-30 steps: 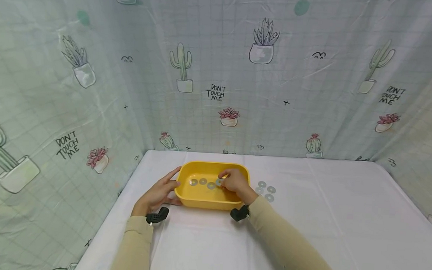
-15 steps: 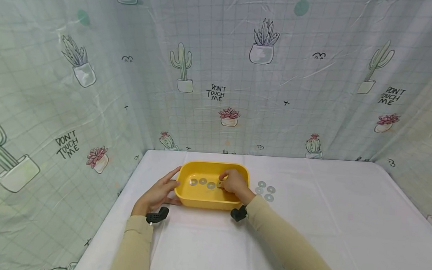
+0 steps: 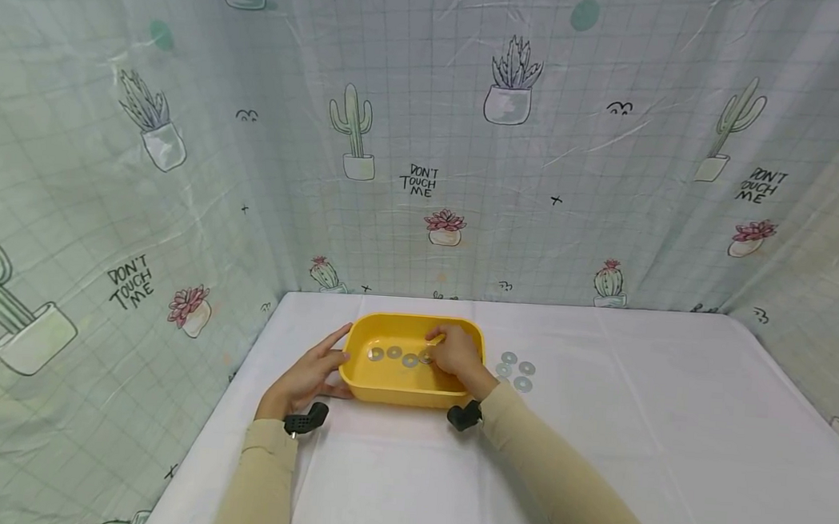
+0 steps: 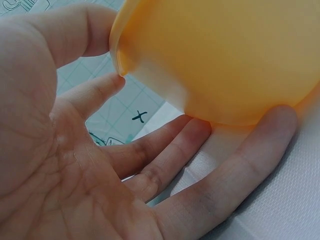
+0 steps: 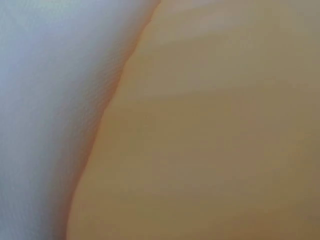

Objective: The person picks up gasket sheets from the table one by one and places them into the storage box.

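My right hand (image 3: 457, 352) is inside the yellow tray (image 3: 404, 396), fingers bent beside a flat grey ring (image 3: 424, 360) (whether they pinch it, I cannot tell). My left hand (image 3: 306, 374) bears against the tray's left end, fingers spread. Three inner rings (image 3: 406, 362) lie on its floor; outer rings (image 3: 522, 368) lie right, on white cloth (image 3: 596, 433).

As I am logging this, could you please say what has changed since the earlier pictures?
The flat grey metallic ring nearest the right hand sits slightly lower in the head view, within the yellow plastic rectangular tray; whether that hand let go is unclear. The left hand on the tray and the other rings stayed.
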